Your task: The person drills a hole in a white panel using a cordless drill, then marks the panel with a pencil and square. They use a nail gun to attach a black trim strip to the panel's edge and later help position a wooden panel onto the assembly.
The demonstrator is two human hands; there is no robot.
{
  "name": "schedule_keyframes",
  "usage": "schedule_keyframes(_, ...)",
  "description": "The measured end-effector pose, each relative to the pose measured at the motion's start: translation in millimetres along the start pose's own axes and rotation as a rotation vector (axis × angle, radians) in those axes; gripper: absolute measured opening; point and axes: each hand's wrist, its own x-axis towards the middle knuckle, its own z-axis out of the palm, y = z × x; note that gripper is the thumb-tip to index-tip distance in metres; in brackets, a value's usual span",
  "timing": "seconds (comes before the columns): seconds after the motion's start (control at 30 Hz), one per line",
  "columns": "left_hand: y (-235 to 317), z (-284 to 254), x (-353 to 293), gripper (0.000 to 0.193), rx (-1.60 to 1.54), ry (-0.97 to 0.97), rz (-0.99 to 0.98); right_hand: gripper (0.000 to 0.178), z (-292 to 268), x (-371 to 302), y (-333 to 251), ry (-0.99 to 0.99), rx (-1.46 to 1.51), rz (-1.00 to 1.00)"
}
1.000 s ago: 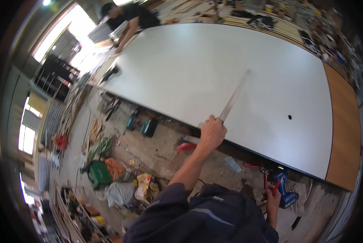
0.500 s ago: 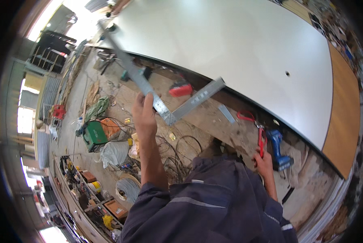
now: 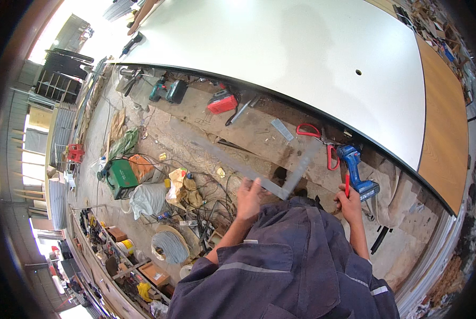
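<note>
My left hand is closed on a grey metal carpenter's square, near its corner. The square is smeared by motion, with its long arm reaching up and left and its short arm up and right, in front of my body. A slim red pencil points up out of my right hand, whose fingers are closed around it. Just beyond that hand lie a blue cordless drill and red-handled snips. A large white panel with a small dark hole spans the far side.
Under the panel's edge lie a red battery tool, a green cordless drill and a small metal plate. A green machine, cables and a wire coil cover the floor at left. Another person's arm rests at the panel's far left.
My left hand has brought the square down and right, closer to my body. My right hand still grips the red pencil. Another person's arm shows more at the panel's far left.
</note>
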Motion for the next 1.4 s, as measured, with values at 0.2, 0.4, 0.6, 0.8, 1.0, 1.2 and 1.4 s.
schedule_keyframes(0.2, -25.1, 36.4, -13.5, 0.029, 0.171, -0.27, -0.179, 0.03, -15.5, -8.3, 9.5, 0.052, 0.075, -0.016)
schedule_keyframes(0.4, -52.1, 51.0, -0.4, 0.033, 0.143, -0.338, -0.255, 0.029, -30.7, -22.6, 18.8, 0.098, 0.107, -0.018)
schedule_keyframes(0.6, -70.2, 45.2, 51.0, 0.03, 0.185, -0.246, -0.227, 0.03, -33.3, -33.0, 17.5, 0.068, 0.025, -0.04)
schedule_keyframes(0.8, -34.2, 45.2, 64.5, 0.031, 0.136, -0.214, -0.173, 0.035, -24.8, -29.1, 8.4, 0.023, 0.074, 0.004)
schedule_keyframes(1.0, -31.6, 34.4, 82.8, 0.03, 0.246, -0.175, -0.144, 0.028, -20.4, 1.5, -19.4, -0.062, -0.135, -0.159)
schedule_keyframes(1.2, -24.9, 36.5, 125.1, 0.031, 0.33, 0.022, -0.039, 0.031, -4.4, 12.4, -32.5, -0.142, -0.194, -0.141)
schedule_keyframes(1.4, -32.4, 34.9, 165.7, 0.029, 0.552, 0.194, 0.176, 0.026, 16.5, 19.3, -52.7, -0.213, -0.383, -0.176)
